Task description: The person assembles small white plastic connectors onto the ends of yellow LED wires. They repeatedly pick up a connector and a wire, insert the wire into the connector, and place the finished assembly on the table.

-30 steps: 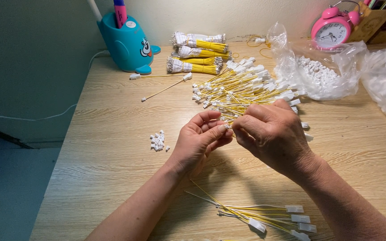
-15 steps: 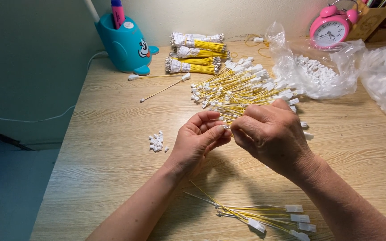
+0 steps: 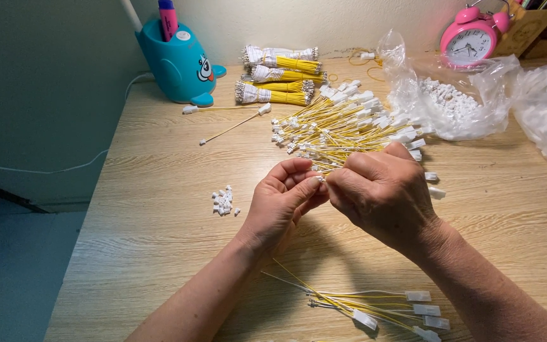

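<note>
we saw both hands meet above the middle of the wooden table [image 3: 159, 253], fingertips to fingertips. the left hand [image 3: 283, 202] was curled, its thumb and first fingers pressed together on a very small piece, probably a tiny white plug, but it was too small for us to tell for sure. the right hand [image 3: 384, 193] was closed in a loose fist from the other side, and its fingers pinched the end of a thin yellow wire; the hand covered most of that wire, so we could not see its full length. the meeting point lay between the two hands, a little nearer to the left thumb.

the wire's long axis seemed to run from the right hand toward the left, almost across the table, so the small piece faced the wire end directly. we judged that this line mattered most: the two parts were touching or nearly touching.

just behind the hands lay the loose pile of yellow wires [image 3: 343, 130], with white ends fanned out. a small heap of white plugs [image 3: 223, 201] sat to the left of the left hand, near it. some finished wires [image 3: 375, 307] lay close to the forearms, well apart from the pile.
</note>
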